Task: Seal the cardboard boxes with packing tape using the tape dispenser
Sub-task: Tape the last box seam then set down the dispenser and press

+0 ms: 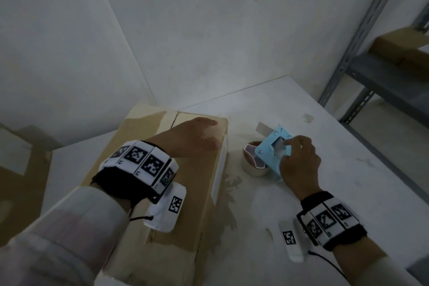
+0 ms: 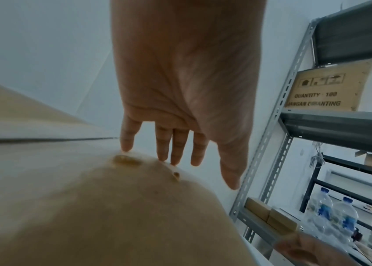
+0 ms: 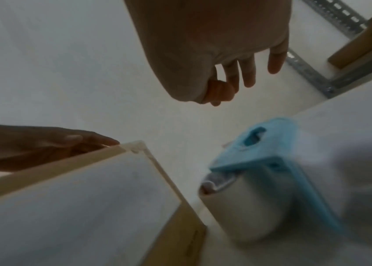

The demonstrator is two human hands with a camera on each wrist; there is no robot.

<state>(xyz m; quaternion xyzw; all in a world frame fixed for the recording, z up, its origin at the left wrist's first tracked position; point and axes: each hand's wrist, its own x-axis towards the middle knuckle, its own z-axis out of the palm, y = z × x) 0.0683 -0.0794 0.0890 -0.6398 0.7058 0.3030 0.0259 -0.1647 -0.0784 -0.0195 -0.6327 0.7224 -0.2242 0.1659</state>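
Left hand [image 1: 199, 137] flat on cardboard box [image 1: 162, 193] | right hand [image 1: 299, 160] loose above tape dispenser [image 1: 271, 153] | shelving [image 1: 371, 60] right

- The head view looks steeply down from above and behind both grips, taking in the whole white surface [image 1: 255, 104].
- The left wrist view sits close under the left grip [image 2: 180, 90], facing along its fingers across the brown cardboard box [image 2: 89, 207].
- The right wrist view, equally close, faces past the right grip [image 3: 226, 54]; it shares the box and left grip.
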